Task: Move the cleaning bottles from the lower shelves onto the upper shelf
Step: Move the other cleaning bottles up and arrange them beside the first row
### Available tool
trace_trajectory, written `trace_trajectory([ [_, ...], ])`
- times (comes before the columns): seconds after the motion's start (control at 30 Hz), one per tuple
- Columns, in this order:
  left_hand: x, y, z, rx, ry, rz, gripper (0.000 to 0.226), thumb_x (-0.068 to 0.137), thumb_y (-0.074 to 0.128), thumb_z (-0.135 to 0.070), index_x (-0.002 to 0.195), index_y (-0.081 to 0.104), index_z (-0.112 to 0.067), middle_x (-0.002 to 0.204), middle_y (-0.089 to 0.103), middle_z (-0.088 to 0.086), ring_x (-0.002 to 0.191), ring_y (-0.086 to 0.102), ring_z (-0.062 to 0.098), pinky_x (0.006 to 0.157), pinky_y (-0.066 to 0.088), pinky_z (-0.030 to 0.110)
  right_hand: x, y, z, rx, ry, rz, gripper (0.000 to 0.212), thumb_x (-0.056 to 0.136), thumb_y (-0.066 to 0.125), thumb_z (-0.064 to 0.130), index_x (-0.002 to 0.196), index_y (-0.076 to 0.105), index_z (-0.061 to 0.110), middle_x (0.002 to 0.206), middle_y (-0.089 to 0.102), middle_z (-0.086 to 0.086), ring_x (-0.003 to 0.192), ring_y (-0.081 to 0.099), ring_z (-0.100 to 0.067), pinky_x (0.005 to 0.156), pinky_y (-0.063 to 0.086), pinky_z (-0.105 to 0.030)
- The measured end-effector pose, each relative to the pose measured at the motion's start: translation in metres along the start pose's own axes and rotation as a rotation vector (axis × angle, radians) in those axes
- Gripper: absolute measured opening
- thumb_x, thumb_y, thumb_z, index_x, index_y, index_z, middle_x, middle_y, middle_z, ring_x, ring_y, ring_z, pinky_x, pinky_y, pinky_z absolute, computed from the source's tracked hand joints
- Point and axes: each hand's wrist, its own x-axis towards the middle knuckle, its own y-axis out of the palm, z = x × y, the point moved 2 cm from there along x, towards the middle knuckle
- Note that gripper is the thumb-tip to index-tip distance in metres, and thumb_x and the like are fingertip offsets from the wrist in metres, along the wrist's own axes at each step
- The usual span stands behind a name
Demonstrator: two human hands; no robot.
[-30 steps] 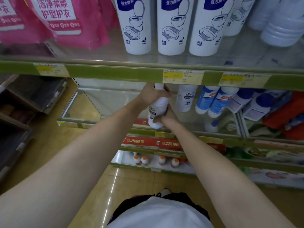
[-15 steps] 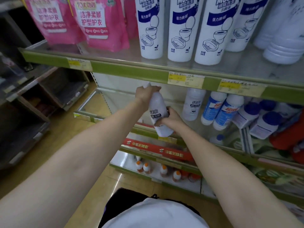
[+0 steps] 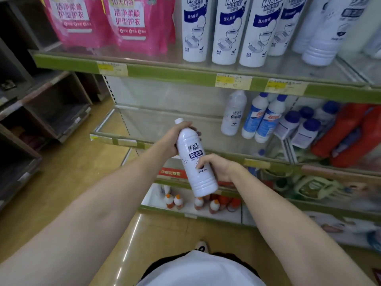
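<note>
The white bottle [image 3: 194, 159] has come out from the lower shelf, tilted. Left hand [image 3: 175, 139] grasps its neck, right hand [image 3: 214, 167] its body. Raise it toward twelve o'clock, probably right of the pink pouches [image 3: 115, 21].

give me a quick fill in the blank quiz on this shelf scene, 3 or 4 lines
1. The left hand grips the white bottle near its ____.
2. The right hand holds the bottle over its ____.
3. The pouches on the upper shelf are ____ in colour.
4. The price tags sit on a ____ shelf edge.

Missing words: neck; label; pink; green
</note>
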Motion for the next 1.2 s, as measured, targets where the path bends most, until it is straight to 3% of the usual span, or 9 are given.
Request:
trace_trajectory([
  [0.1, -0.017, 0.005, 0.022, 0.021, -0.021, 0.034, 0.026, 0.092, 0.061, -0.030, 0.078, 0.065, -0.009, 0.088, 0.073, 0.013, 0.075, 0.067, 0.026, 0.071, 0.058, 0.032, -0.020, 0.015, -0.025, 0.037, 0.037, -0.006, 0.048, 0.064, 0.067, 0.012, 0.111, 0.064, 0.005, 0.101, 0.069, -0.015, 0.092, 0.065, -0.032, 0.095, 0.053, -0.050],
  [0.2, -0.028, 0.015, 0.043, 0.012, -0.047, 0.082, 0.027, 0.092, 0.059, -0.028, 0.075, 0.066, -0.008, 0.080, 0.071, 0.011, 0.068, 0.063, 0.024, 0.066, 0.056, 0.029, -0.042, 0.027, -0.050, 0.070, 0.051, -0.020, 0.056, 0.063, 0.070, 0.013, 0.118, 0.061, 0.004, 0.108, 0.066, -0.019, 0.096, 0.065, -0.035, 0.077, 0.060, -0.043],
  [0.37, -0.043, 0.029, 0.069, -0.052, -0.024, 0.146, 0.021, 0.086, 0.061, -0.022, 0.085, 0.063, -0.001, 0.081, 0.069, 0.015, 0.069, 0.064, 0.026, 0.070, 0.057, 0.032, -0.068, 0.031, -0.089, 0.015, -0.018, -0.098, 0.071, 0.072, 0.082, 0.008, 0.137, 0.054, 0.007, 0.132, 0.065, -0.016, 0.122, 0.063, -0.034, 0.105, 0.048, -0.057],
  [0.47, -0.053, 0.034, 0.073, -0.077, -0.018, 0.148, 0.031, 0.081, 0.065, -0.022, 0.099, 0.060, 0.002, 0.087, 0.068, 0.019, 0.072, 0.065, 0.030, 0.073, 0.058, 0.036, -0.079, 0.034, -0.099, 0.000, -0.028, -0.054, 0.076, 0.073, 0.085, 0.008, 0.140, 0.050, 0.010, 0.134, 0.064, -0.015, 0.126, 0.060, -0.035, 0.107, 0.046, -0.056],
  [0.67, -0.067, 0.045, 0.071, -0.055, 0.013, 0.100, 0.019, 0.075, 0.071, -0.019, 0.080, 0.064, -0.003, 0.091, 0.069, 0.022, 0.086, 0.064, 0.038, 0.085, 0.056, 0.048, -0.092, 0.041, -0.102, -0.050, -0.021, -0.149, 0.070, 0.073, 0.089, 0.017, 0.135, 0.055, 0.017, 0.128, 0.068, -0.012, 0.119, 0.064, -0.035, 0.100, 0.047, -0.067],
  [0.8, -0.074, 0.054, 0.070, -0.035, 0.026, 0.036, 0.027, 0.072, 0.074, -0.021, 0.087, 0.064, -0.001, 0.099, 0.067, 0.024, 0.092, 0.062, 0.041, 0.086, 0.055, 0.050, -0.105, 0.039, -0.101, -0.120, -0.034, -0.174, 0.076, 0.066, 0.093, 0.027, 0.132, 0.054, 0.024, 0.125, 0.069, -0.010, 0.117, 0.065, -0.038, 0.094, 0.044, -0.076],
  [0.97, -0.092, 0.090, 0.081, -0.033, 0.011, 0.000, 0.038, 0.068, 0.075, -0.022, 0.096, 0.061, -0.002, 0.095, 0.069, 0.022, 0.080, 0.066, 0.036, 0.083, 0.057, 0.047, -0.137, 0.026, -0.109, -0.026, -0.059, -0.164, 0.067, 0.069, 0.084, 0.013, 0.131, 0.057, 0.013, 0.122, 0.070, -0.013, 0.112, 0.068, -0.034, 0.098, 0.051, -0.063],
  [1.07, -0.099, 0.111, 0.089, -0.033, 0.015, -0.024, 0.050, 0.060, 0.079, -0.025, 0.101, 0.062, -0.002, 0.100, 0.067, 0.022, 0.075, 0.065, 0.034, 0.081, 0.057, 0.046, -0.157, 0.017, -0.116, 0.031, -0.068, -0.153, 0.054, 0.079, 0.073, 0.000, 0.130, 0.057, 0.004, 0.114, 0.072, -0.016, 0.101, 0.071, -0.032, 0.088, 0.059, -0.049],
  [1.2, -0.104, 0.135, 0.098, -0.008, 0.015, -0.049, 0.062, 0.051, 0.081, -0.028, 0.105, 0.060, -0.004, 0.101, 0.065, 0.022, 0.076, 0.064, 0.032, 0.081, 0.057, 0.048, -0.174, 0.002, -0.126, 0.038, -0.078, -0.187, 0.057, 0.077, 0.074, 0.002, 0.131, 0.057, 0.007, 0.118, 0.071, -0.015, 0.107, 0.069, -0.033, 0.090, 0.058, -0.049],
])
